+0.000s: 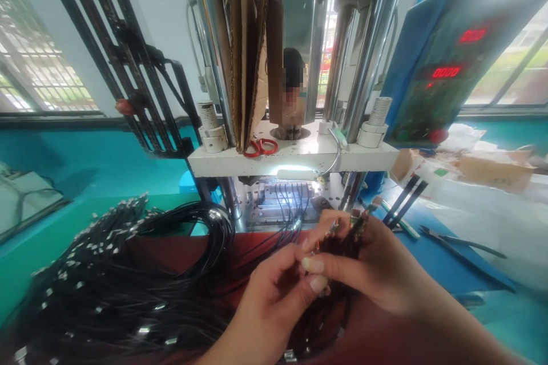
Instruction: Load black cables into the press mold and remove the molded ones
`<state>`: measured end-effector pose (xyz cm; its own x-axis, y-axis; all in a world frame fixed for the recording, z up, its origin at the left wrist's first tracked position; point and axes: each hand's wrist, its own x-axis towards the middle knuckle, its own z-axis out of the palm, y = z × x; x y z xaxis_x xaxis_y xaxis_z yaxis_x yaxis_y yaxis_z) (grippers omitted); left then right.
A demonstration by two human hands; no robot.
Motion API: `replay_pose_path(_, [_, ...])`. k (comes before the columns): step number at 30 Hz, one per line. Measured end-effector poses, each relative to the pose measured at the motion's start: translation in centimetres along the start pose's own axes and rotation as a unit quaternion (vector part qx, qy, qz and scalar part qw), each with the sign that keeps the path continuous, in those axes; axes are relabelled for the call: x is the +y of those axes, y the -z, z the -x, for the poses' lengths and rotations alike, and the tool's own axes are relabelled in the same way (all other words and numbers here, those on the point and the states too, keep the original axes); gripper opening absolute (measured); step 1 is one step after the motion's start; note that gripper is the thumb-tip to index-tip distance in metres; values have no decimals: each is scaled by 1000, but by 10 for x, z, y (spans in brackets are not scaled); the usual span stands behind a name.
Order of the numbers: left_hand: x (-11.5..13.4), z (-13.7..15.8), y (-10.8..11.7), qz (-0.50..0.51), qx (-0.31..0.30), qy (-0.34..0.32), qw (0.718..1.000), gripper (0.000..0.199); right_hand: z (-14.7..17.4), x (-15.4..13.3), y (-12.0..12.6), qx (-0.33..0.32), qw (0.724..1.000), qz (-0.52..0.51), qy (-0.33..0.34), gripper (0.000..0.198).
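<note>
In front of the press, my left hand (276, 291) and my right hand (368, 265) meet, thumbs and fingertips close together. My left fingers pinch a thin cable end that is mostly hidden by the fingertips. A small bunch of black cables (353, 236) with stripped, coppery ends is gripped in my right hand, its fingers curled round it. To the left of my hands lies a large pile of black cables (171, 302) with shiny metal connectors on their ends. Behind my hands, several thin black cables run into a lit metal mould (282, 197).
The press plate (240, 165) carries red-handled scissors (261, 147) and a small lamp (299, 172). Upright steel columns (377, 40) flank it. A blue control box (449, 63) with red digits stands at right, above cutting pliers (462, 251) on a blue mat (436, 268).
</note>
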<state>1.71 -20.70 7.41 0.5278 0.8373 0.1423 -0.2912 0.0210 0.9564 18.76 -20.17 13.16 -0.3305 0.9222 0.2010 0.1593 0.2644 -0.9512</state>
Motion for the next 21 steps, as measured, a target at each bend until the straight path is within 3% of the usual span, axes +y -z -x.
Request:
replay_pose_path(4, [-1,1,8,-64,-3,32,997,18,0,-7,-2,22,998,46,28,8])
replay_pose_path(8, [3,2,14,-50,-14,67,996,20,0,-8,-3,33,997,57,34,7])
replay_pose_path(13, [16,-4,14,-32,-23,43,998,17,-3,-13,-6,27,997,61,48,6])
replay_pose_path(18, [18,-5,15,-86,-28,32,995,21,-6,-19,-6,19,998,45,47,6])
replay_pose_path(21, [19,-4,21,-97,-43,64,992,25,-6,-18,-5,22,998,49,45,7])
